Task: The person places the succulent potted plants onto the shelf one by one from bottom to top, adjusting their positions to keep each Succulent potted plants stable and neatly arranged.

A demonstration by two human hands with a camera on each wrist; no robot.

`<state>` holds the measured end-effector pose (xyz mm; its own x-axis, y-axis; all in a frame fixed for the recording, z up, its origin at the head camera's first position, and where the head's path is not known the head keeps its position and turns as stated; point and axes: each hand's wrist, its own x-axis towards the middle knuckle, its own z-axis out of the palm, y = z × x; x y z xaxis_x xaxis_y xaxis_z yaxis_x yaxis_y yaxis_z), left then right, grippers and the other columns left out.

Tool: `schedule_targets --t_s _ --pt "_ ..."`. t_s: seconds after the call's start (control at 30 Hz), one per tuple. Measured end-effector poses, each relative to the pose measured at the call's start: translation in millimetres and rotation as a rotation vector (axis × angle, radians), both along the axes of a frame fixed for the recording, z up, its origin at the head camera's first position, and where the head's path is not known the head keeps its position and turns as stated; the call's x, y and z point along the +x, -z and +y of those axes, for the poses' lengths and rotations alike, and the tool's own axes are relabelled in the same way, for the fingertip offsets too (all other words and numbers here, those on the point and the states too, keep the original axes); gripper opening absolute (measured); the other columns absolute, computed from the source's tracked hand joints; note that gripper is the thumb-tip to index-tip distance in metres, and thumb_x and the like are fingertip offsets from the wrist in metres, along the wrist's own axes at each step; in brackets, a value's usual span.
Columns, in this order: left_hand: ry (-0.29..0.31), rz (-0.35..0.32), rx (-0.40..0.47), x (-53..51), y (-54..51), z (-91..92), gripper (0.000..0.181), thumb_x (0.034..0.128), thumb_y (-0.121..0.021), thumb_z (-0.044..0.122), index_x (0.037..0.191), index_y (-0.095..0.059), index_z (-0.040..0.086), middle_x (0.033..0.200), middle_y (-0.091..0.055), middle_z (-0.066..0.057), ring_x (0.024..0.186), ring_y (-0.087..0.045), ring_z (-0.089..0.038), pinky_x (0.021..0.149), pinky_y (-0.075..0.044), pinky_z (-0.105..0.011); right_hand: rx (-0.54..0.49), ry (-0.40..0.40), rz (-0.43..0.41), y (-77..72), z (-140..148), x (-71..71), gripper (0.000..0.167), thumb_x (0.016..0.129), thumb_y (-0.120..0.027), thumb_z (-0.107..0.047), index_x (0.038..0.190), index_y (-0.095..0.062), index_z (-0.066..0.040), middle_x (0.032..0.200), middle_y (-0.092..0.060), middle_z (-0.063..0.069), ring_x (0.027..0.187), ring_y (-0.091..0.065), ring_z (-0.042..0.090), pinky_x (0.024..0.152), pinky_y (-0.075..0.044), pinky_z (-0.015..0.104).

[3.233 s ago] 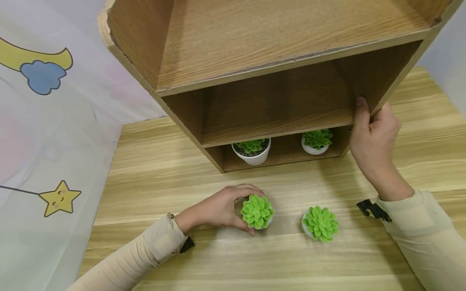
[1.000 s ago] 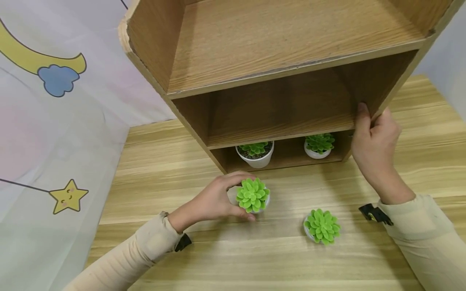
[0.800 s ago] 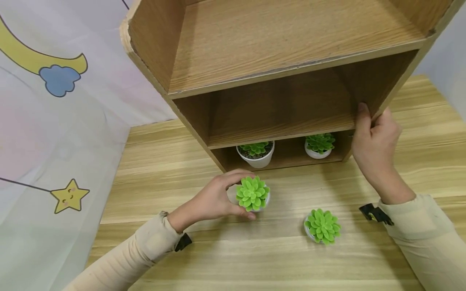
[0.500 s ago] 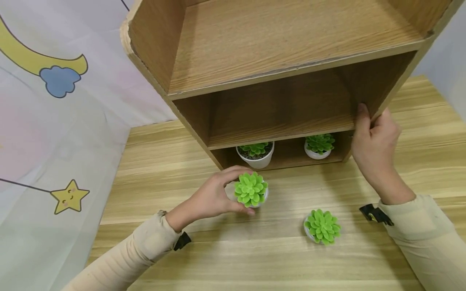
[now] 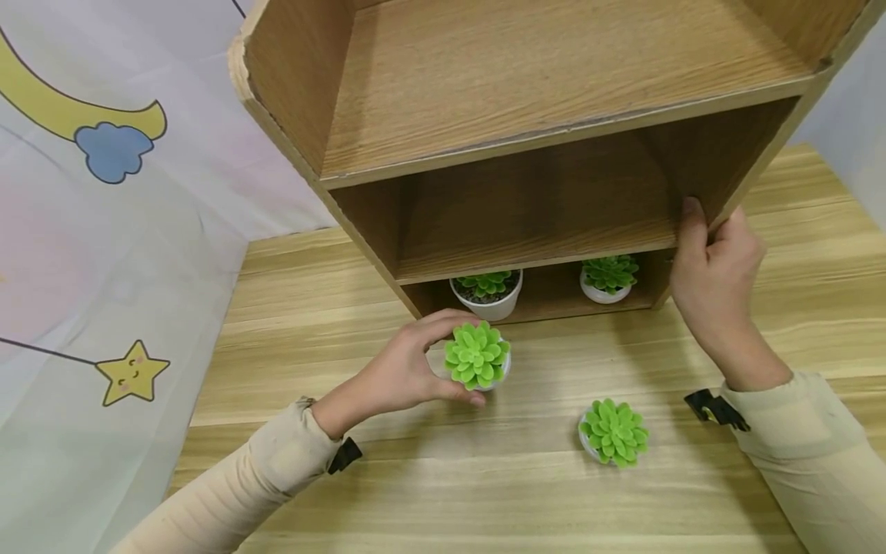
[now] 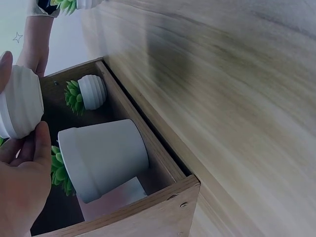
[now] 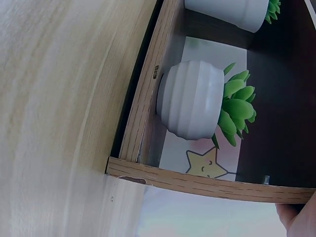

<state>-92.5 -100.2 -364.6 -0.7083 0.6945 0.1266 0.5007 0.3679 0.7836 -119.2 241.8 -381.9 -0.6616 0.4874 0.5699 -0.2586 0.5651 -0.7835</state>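
Observation:
In the head view my left hand [image 5: 404, 369] grips a small potted succulent [image 5: 477, 355] by its white pot, just in front of the shelf's lowest compartment. The left wrist view shows thumb and fingers around that ribbed white pot [image 6: 22, 103], which is held off the table. My right hand [image 5: 720, 292] grips the right side panel of the wooden shelf [image 5: 540, 123], thumb on the inner face. Inside the bottom compartment stand a larger white pot [image 5: 493, 305] on the left and a small ribbed pot [image 7: 192, 100] on the right, both with green succulents.
Another small succulent [image 5: 614, 432] stands on the wooden table [image 5: 443, 492], in front of the shelf and right of my left hand. The shelf's middle and upper boards overhang the bottom compartment. A patterned cloth [image 5: 187, 192] hangs along the left side.
My left hand has carried its succulent from farther forward on the table toward the shelf and slightly left. The right hand keeps its grip on the side panel. The head view has shifted slightly.

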Motion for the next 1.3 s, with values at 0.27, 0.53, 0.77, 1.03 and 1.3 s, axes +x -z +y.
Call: schedule_targets --t_s 0.27,0.53,0.77,1.03,1.3 --pt "-0.019 -0.016 0.034 -1.4 -2.4 -1.6 0.075 0.0622 -0.096 0.025 0.128 -0.063 0.011 0.128 -0.058 0.006 0.118 -0.053 -0.012 0.1 -0.043 -0.033 -0.012 -0.008 -0.018 -0.4 1 0.8 0.029 0.1 -0.053 -0.022 0.103 -0.07 0.001 0.086 -0.066 0.002 0.066 -0.05 0.003 0.057 -0.031 0.019" --pt "-0.022 -0.005 0.03 -6.1 -6.4 4.5 0.076 0.0628 -0.095 0.027 0.13 -0.062 0.012 0.128 -0.057 0.007 0.118 -0.053 -0.01 0.1 -0.044 -0.032 -0.025 0.005 -0.004 -2.1 3 6.8 0.025 0.1 -0.053 -0.018 0.101 -0.069 0.001 0.082 -0.061 -0.008 0.064 -0.051 0.001 0.055 -0.031 0.017" --pt "-0.043 0.0 0.04 -4.9 -10.9 3.2 0.077 0.0612 -0.096 0.025 0.129 -0.062 0.01 0.128 -0.058 0.005 0.116 -0.054 -0.011 0.094 -0.048 -0.031 -0.029 -0.018 -0.015 -4.3 -1 3.6 0.027 0.101 -0.053 -0.018 0.105 -0.069 0.003 0.09 -0.066 0.004 0.069 -0.053 0.0 0.058 -0.033 0.018" --pt "-0.032 0.019 0.058 -5.6 -14.5 3.6 0.077 0.0604 -0.097 0.024 0.128 -0.063 0.01 0.127 -0.058 0.005 0.116 -0.054 -0.012 0.095 -0.047 -0.032 0.003 -0.025 0.026 0.5 2 1.3 0.026 0.101 -0.053 -0.021 0.099 -0.069 -0.001 0.086 -0.064 -0.003 0.067 -0.052 0.001 0.057 -0.032 0.018" --pt "-0.05 0.007 0.064 -6.3 -20.2 4.2 0.077 0.0601 -0.097 0.023 0.128 -0.063 0.009 0.127 -0.059 0.005 0.114 -0.055 -0.012 0.092 -0.049 -0.031 -0.023 -0.011 -0.022 -2.4 0 1.2 0.03 0.101 -0.053 -0.019 0.104 -0.068 0.007 0.091 -0.067 0.008 0.07 -0.053 -0.001 0.059 -0.033 0.018"
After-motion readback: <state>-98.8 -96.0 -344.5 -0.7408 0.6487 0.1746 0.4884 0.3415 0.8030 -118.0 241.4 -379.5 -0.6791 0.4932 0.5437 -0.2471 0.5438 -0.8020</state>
